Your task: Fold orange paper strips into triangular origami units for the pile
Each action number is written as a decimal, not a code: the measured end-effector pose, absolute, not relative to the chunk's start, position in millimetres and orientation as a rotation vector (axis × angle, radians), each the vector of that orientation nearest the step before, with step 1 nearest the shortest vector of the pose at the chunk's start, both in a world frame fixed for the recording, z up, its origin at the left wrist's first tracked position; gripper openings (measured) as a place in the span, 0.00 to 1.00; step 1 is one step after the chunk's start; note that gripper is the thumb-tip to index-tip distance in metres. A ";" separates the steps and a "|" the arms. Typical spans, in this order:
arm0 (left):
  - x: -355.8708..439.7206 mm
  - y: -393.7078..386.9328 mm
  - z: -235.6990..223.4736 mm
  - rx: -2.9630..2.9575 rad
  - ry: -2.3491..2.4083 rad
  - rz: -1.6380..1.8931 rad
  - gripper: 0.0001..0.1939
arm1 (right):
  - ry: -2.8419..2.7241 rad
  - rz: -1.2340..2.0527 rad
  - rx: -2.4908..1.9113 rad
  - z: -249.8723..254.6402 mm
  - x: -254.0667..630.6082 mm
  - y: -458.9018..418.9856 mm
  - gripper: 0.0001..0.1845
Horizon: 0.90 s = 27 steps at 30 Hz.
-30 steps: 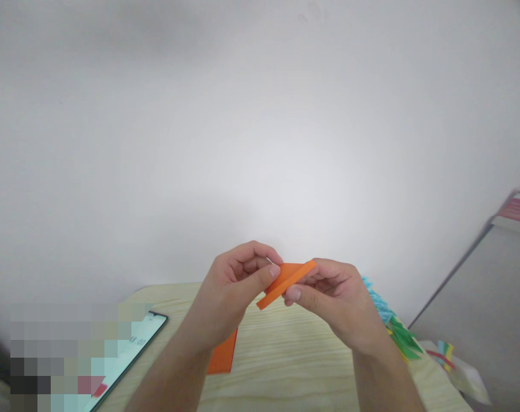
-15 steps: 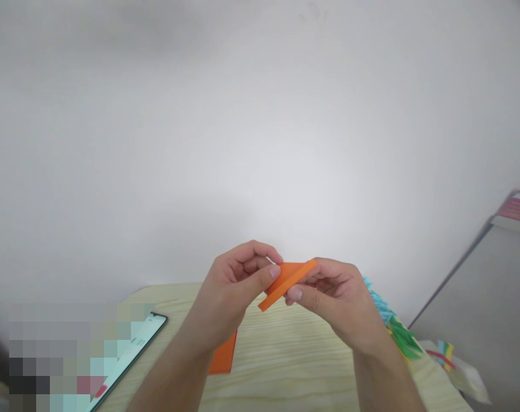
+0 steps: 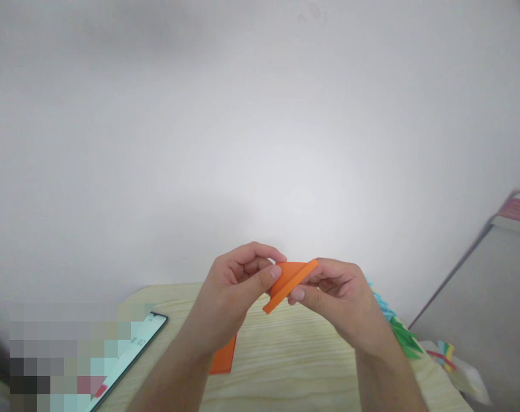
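Between my hands, above the table, is a folded piece of orange paper (image 3: 290,279) with a narrow strip turned along its slanting edge. My left hand (image 3: 238,289) pinches its left part, thumb on the near face. On the other side, my right hand (image 3: 334,297) grips the paper near the folded strip, with its thumb low and its fingers partly hidden behind. Another flat orange paper (image 3: 223,356) lies on the table, partly covered by my left wrist.
The pale wood-grained table (image 3: 285,360) meets a white wall. A phone (image 3: 133,355) lies at the left, partly blurred by pixels. Blue and green paper pieces (image 3: 403,337) sit along the right edge, and a white bag (image 3: 469,377) is beyond it.
Both hands and the folded orange paper have shifted very slightly to the right. The grip of each hand looks the same.
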<state>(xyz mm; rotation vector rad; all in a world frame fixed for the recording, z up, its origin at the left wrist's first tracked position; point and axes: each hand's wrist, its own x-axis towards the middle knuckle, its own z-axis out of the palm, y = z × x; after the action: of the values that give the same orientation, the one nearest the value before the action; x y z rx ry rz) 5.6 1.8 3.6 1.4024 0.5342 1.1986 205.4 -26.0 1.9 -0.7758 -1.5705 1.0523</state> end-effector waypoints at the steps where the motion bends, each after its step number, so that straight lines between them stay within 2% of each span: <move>1: 5.6 1.2 3.9 1.403 0.536 1.208 0.05 | -1.569 1.054 -0.780 2.2 205.4 -25.9 0.08; 9: 10.2 -6.4 10.1 1.419 0.557 1.257 0.05 | -1.515 1.065 -0.777 4.9 204.0 -26.1 0.01; 13: 10.1 -9.3 10.8 1.445 0.542 1.272 0.07 | -1.475 1.089 -0.728 9.0 201.3 -27.5 0.05; 18: 7.9 -10.4 8.9 1.481 0.547 1.272 0.09 | -1.423 1.113 -0.691 5.3 200.8 -23.3 0.06; 24: 7.2 -7.6 5.3 1.622 0.441 1.360 0.10 | -1.399 1.358 -0.589 0.2 201.9 -20.1 0.11; 27: 6.8 -6.4 4.4 1.663 0.384 1.410 0.11 | -1.407 1.408 -0.569 0.7 198.7 -19.8 0.10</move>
<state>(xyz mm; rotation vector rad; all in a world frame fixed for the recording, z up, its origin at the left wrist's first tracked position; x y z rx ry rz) 6.8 -6.4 4.4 1.6628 0.3841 1.4102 198.7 -19.8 0.7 -0.5691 -1.4074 1.4084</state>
